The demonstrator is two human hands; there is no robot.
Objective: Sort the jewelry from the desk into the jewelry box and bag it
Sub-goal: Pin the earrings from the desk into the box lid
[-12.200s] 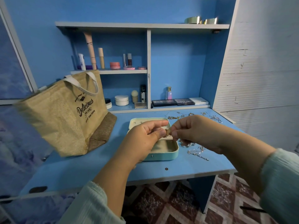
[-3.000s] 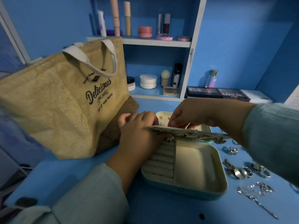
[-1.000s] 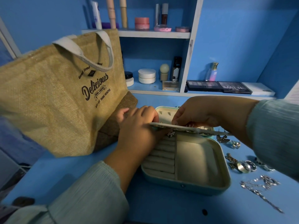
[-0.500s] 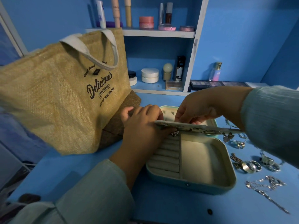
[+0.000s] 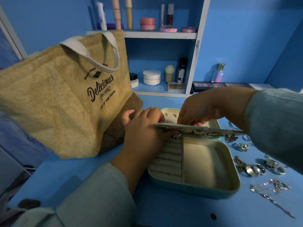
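Note:
The teal jewelry box [image 5: 229, 190] lies open on the blue desk, its cream ring rolls and side compartment bare. An earring panel [image 5: 196, 129] stands up across the box with several earrings pinned to it. My left hand [image 5: 144, 135] grips the panel's left end, the thumb beneath it by a small sparkly earring [image 5: 177, 136]. My right hand [image 5: 205, 108] curls over the panel's far side, fingertips pinching at its back; what they hold is hidden. Loose rings [image 5: 255, 169], a butterfly earring [image 5: 230, 138] and a chain [image 5: 272, 189] lie to the box's right.
A jute tote bag [image 5: 65, 104] printed "Delicious" stands on the desk left of the box, close to my left hand. Cosmetics fill the shelves [image 5: 160, 34] behind. The desk's front edge runs just below the box.
Twelve seconds ago both hands pinched a gold ring above the box; now they work at the raised earring panel. Over the last second the hands have barely moved.

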